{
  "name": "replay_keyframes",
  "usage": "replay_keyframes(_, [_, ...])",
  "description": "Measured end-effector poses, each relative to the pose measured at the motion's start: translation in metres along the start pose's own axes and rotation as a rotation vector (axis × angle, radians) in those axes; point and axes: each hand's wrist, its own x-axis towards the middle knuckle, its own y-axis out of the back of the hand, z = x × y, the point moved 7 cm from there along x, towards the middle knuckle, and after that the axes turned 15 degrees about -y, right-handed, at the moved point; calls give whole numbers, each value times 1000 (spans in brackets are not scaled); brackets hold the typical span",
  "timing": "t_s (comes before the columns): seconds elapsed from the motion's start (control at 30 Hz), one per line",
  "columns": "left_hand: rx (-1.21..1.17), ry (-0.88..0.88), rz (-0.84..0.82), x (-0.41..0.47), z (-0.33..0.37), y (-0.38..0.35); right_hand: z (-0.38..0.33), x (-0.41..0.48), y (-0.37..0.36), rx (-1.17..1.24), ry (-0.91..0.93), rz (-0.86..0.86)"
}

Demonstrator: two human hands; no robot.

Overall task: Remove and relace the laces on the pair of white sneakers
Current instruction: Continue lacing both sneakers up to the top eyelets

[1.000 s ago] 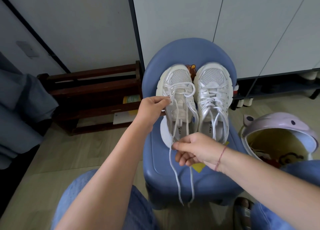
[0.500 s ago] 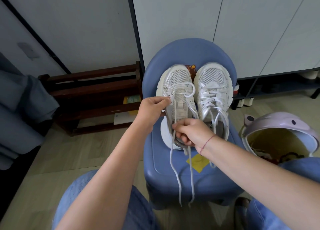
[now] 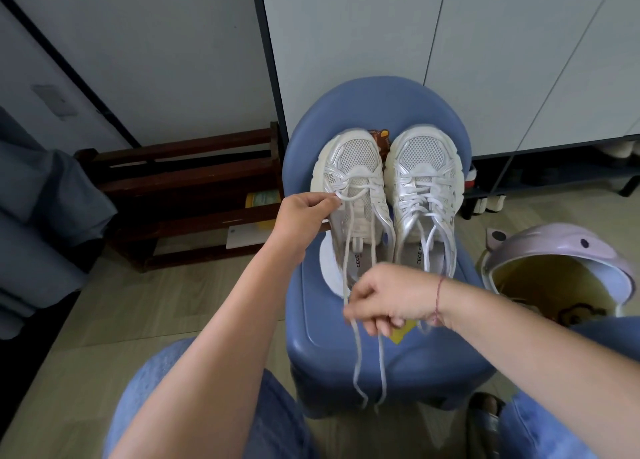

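Note:
Two white sneakers stand side by side, toes away from me, on a blue child's chair [image 3: 346, 348]. The left sneaker [image 3: 353, 168] has its lace [image 3: 356, 361] mostly pulled out; both loose ends run down toward me and hang over the seat's front edge. My left hand [image 3: 304, 213] pinches the lace at a lower eyelet on that shoe's left side. My right hand [image 3: 388, 296] grips both loose strands just in front of the shoe's heel. The right sneaker [image 3: 424, 181] is still fully laced and nothing touches it.
A lilac toy bin [image 3: 561, 251] with toys inside stands right of the chair. A dark wooden rack [image 3: 180, 195] sits left of it against the wall. White cabinet doors rise behind. My knees in blue jeans [image 3: 194, 399] frame the chair.
My right hand reached up to the left shoe's tongue, then drew back toward me with both lace strands, pulling them taut. My left hand stayed at the eyelet.

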Motion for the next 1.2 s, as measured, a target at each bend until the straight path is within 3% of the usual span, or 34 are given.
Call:
replay_keyframes(0.17, [-2, -3, -3, 2, -3, 0, -3, 9, 41, 460, 88, 365])
replay_keyframes(0.33, [4, 5, -8, 2, -5, 0, -1, 33, 26, 694, 29, 281])
replay_keyframes(0.5, [4, 1, -21, 3, -4, 0, 2, 38, 36, 810, 30, 324])
replay_keyframes(0.7, [16, 3, -16, 3, -5, 0, 0, 39, 35, 747, 38, 285])
replay_keyframes(0.9, [42, 4, -5, 5, -8, 1, -9, 23, 34, 369, 86, 231])
replay_keyframes(1.03, [58, 1, 5, 5, -7, 1, -1, 15, 15, 190, 55, 106])
replay_keyframes(1.2, [65, -3, 18, 4, -6, 0, 1, 3, 15, 177, 53, 24])
